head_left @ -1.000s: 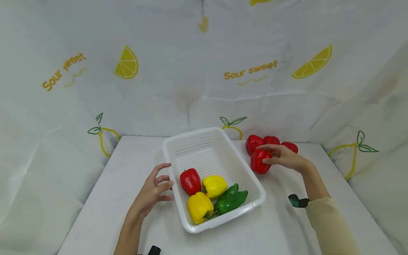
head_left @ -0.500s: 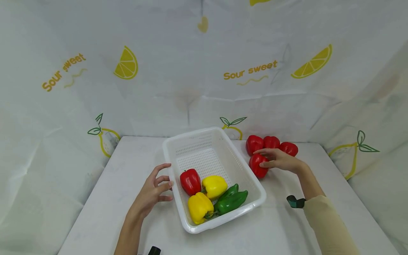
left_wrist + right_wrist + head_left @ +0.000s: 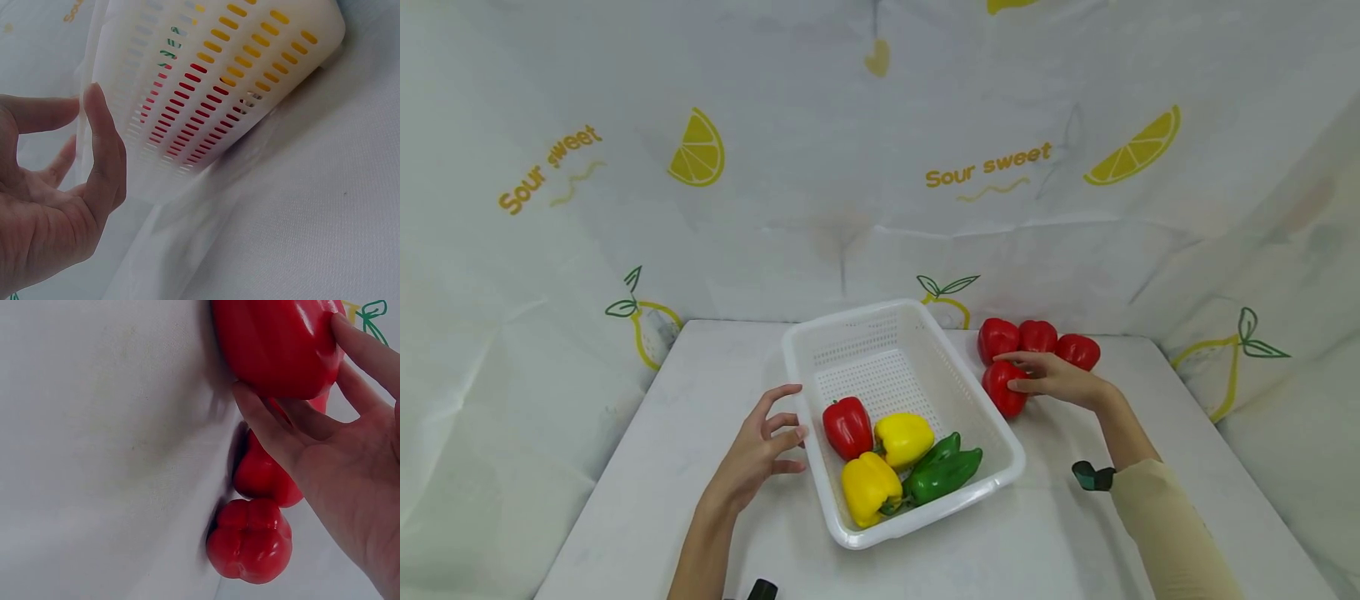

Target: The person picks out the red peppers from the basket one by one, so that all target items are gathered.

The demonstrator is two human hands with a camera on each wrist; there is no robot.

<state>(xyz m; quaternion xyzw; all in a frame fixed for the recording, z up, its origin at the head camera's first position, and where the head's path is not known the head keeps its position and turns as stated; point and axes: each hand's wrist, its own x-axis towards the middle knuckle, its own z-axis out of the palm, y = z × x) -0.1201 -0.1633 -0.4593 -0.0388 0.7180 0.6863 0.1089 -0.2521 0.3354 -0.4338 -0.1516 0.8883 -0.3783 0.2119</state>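
My right hand (image 3: pixel 1058 379) holds a glossy red bell pepper (image 3: pixel 1004 393), thumb on one side and fingertips on the other, just right of the white basket (image 3: pixel 958 508). Whether that pepper touches the table is unclear. In the right wrist view its smooth side (image 3: pixel 275 347) sits between thumb and fingers. At the basket's left rim, the bent fingers and thumb of my left hand (image 3: pixel 751 454) grip the edge; the left wrist view shows this hand (image 3: pixel 62 200) beside the slotted wall (image 3: pixel 187 119). Inside lie a red bell pepper (image 3: pixel 847 428), two yellow ones (image 3: pixel 905 439) and green peppers (image 3: pixel 945 475).
Behind my right hand, three more red bell peppers (image 3: pixel 1037 337) stand in a row at the table's back edge. The white table (image 3: pixel 1075 533) meets a hanging printed sheet (image 3: pixel 820 150). A small black object (image 3: pixel 763 590) shows near the bottom edge.
My right hand has moved slightly left and nearer with the red bell pepper, towards the basket, uncovering the rightmost pepper behind. The left hand and the basket have stayed put.
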